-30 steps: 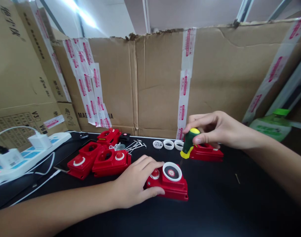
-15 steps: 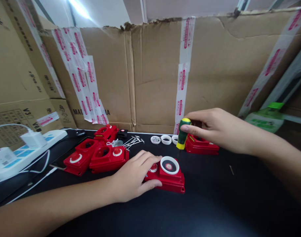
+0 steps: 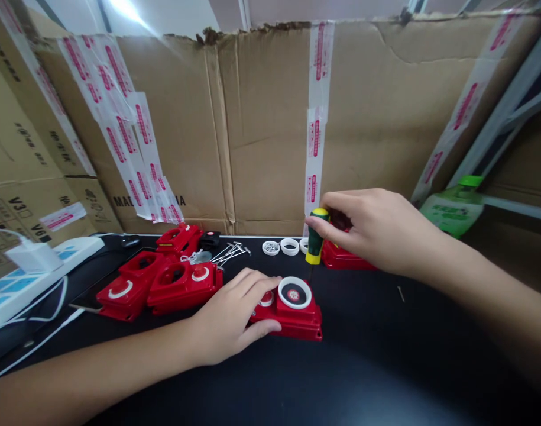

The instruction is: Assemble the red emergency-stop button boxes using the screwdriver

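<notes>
My left hand [image 3: 230,319] is closed round the left end of a red plastic housing [image 3: 292,324] on the black tabletop. A white ring [image 3: 281,296] circles a dark disc with a red emblem on the housing's top. My right hand [image 3: 372,222] grips a green-and-yellow screwdriver [image 3: 315,241], held upright with its shaft pointing down at the housing's far right corner. The tip is too dim to make out, so I cannot tell whether it touches a screw. Behind the right hand lies another red housing [image 3: 346,258], partly hidden.
Several red housings [image 3: 181,287] stand at the left, beside metal T-shaped rods [image 3: 230,253]. White rings [image 3: 290,247] line the back. A loose screw [image 3: 401,294] lies right. A power strip [image 3: 44,269], green bottle [image 3: 456,207] and cardboard wall [image 3: 270,130] surround the table.
The whole view has shifted, so everything appears a little further left. Both hands keep their holds, the left on the housing and the right on the upright screwdriver.
</notes>
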{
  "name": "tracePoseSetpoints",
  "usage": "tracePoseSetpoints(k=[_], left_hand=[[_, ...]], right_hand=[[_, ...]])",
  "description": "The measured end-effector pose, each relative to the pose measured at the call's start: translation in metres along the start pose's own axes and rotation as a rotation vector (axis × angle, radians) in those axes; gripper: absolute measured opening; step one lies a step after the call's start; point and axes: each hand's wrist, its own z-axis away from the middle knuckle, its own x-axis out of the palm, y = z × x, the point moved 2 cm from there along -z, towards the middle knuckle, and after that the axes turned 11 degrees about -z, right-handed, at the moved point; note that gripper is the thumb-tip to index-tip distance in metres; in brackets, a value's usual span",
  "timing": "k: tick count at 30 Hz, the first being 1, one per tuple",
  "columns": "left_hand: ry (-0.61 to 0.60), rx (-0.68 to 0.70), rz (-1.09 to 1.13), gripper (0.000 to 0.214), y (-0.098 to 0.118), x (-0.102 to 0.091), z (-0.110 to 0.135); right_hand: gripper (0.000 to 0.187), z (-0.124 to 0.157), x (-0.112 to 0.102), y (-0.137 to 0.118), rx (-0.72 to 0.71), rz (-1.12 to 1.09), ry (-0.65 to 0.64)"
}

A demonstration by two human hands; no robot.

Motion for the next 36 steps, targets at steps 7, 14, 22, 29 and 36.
tracePoseSetpoints(k=[7, 14, 22, 29, 36], left_hand=[[-0.013, -0.01, 0.015, 0.055, 0.0, 0.0, -0.001], [-0.009, -0.01, 0.018, 0.052, 0.001, -0.001, -0.001], [-0.011, -0.017, 0.027, 0.052, 0.001, -0.001, -0.001], [-0.003, -0.032, 0.022, 0.05, 0.001, -0.001, -0.001], [-0.005, -0.015, 0.011, 0.049, 0.002, -0.003, -0.003]], right_hand=[[0.041, -0.001, -0.009, 0.006, -0.137, -0.175, -0.113], [0.037, -0.001, -0.018, 0.011, -0.2, -0.35, -0.272], [0.036, 0.001, -0.021, 0.019, -0.253, -0.467, -0.359], [0.038, -0.001, -0.025, 0.035, -0.206, -0.604, -0.435], [0.041, 0.003, -0.032, 0.025, -0.24, -0.499, -0.39]])
